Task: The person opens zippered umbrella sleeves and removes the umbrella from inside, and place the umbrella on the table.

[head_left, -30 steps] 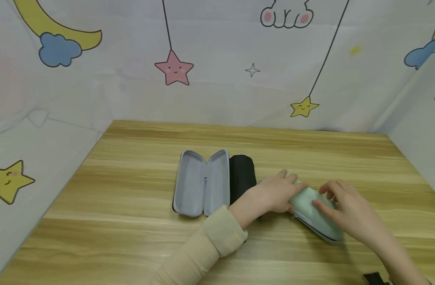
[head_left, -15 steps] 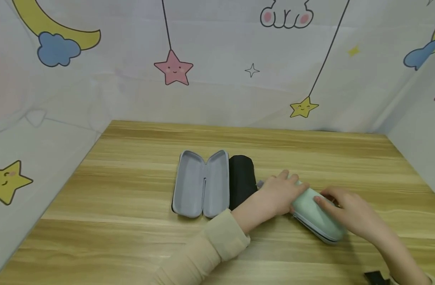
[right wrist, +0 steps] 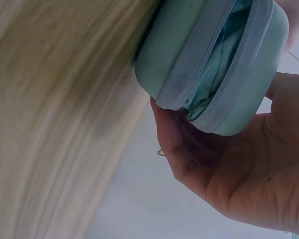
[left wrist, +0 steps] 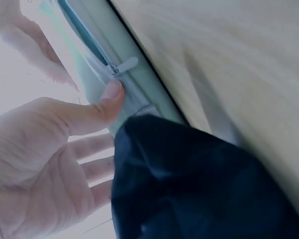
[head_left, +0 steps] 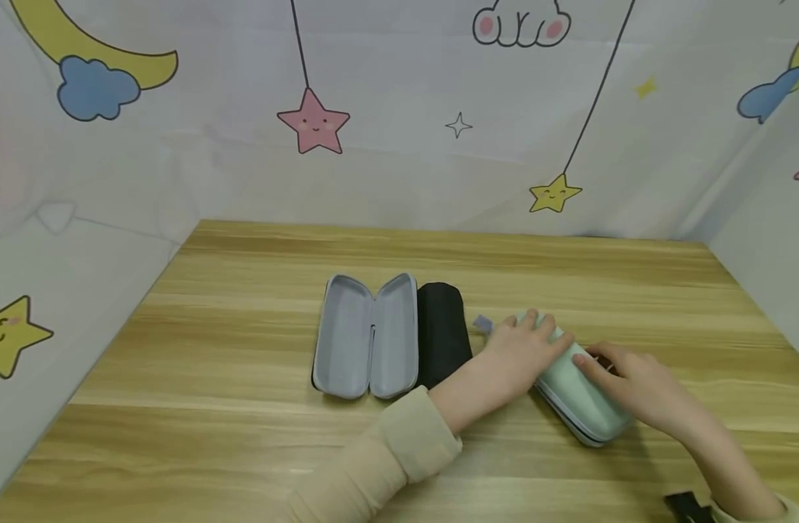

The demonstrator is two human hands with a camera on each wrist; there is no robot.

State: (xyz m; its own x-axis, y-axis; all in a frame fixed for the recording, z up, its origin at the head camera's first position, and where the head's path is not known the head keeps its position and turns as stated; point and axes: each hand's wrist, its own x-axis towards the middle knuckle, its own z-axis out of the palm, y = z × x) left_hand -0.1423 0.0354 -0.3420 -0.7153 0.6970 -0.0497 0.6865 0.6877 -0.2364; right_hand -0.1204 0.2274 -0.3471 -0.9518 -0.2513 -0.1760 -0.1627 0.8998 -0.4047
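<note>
A mint-green zippered case (head_left: 585,396) lies slantwise on the table, both hands on it. My left hand (head_left: 513,356) holds its far end, fingers across the top and thumb along the zipper side. Beside that thumb, in the left wrist view, is the zipper pull (left wrist: 125,65). My right hand (head_left: 651,385) grips the near right part, thumb on top and fingers curled behind. In the right wrist view the zipper of the green case (right wrist: 164,64) is parted, with teal lining in the gap. The right fingertips are partly hidden behind the case.
An unfolded grey-lined hard case (head_left: 393,341) lies left of the hands, with a black case (head_left: 441,327) against its right side. My left forearm passes over the near end of the black case. A small black object (head_left: 687,506) shows by the right sleeve. Printed cloth walls surround the wooden table.
The right fingers have moved in behind the green case and closed round it. The case has turned slightly, and the grey tab beyond my left hand shows more. The head view has shifted a little.
</note>
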